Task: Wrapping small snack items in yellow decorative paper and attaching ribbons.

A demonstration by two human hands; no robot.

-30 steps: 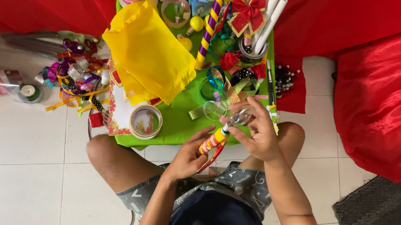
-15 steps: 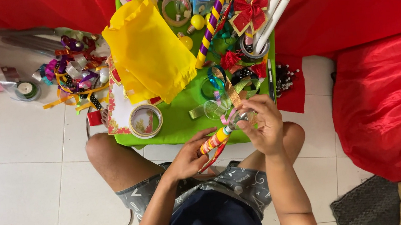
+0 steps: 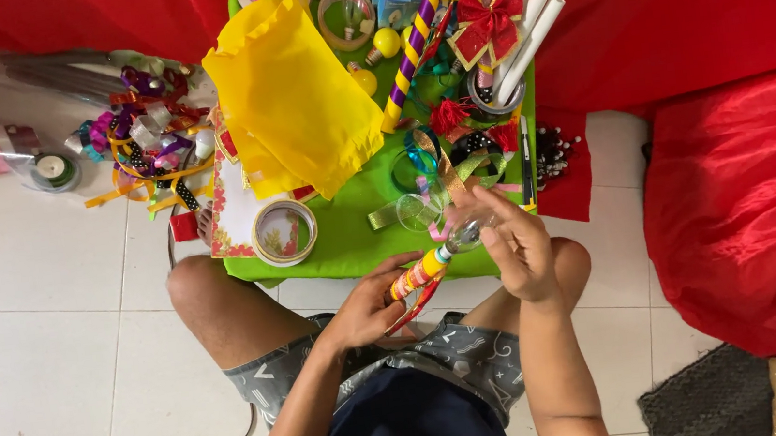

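White floor tiles are lying under a person who is sitting with bare knees against a small green desk (image 3: 351, 237). Red cloth (image 3: 747, 206) is hanging around it.

At the near edge of the green desk, both hands are working on a little striped tube (image 3: 417, 273) with a clear bulb (image 3: 464, 234) at its tip. The tube is lying between the two hands, just over the desk's near edge.

The left hand (image 3: 369, 310) is curling around the lower end of the tube, with its fingers closed on it. The right hand (image 3: 518, 247) is half open, and its fingertips are pinching the clear bulb at the top end.

The tube is showing yellow, orange and red bands. The bulb is looking like see-through glass with a silver neck.

On the green desk, a roll of tape (image 3: 284, 233) is sitting to the left of the hands. A big yellow paper (image 3: 296, 97) is lying further back. A red bow (image 3: 485, 22) is resting at the far right corner. Ribbons (image 3: 140, 139) are piling up on the floor, left of the desk.
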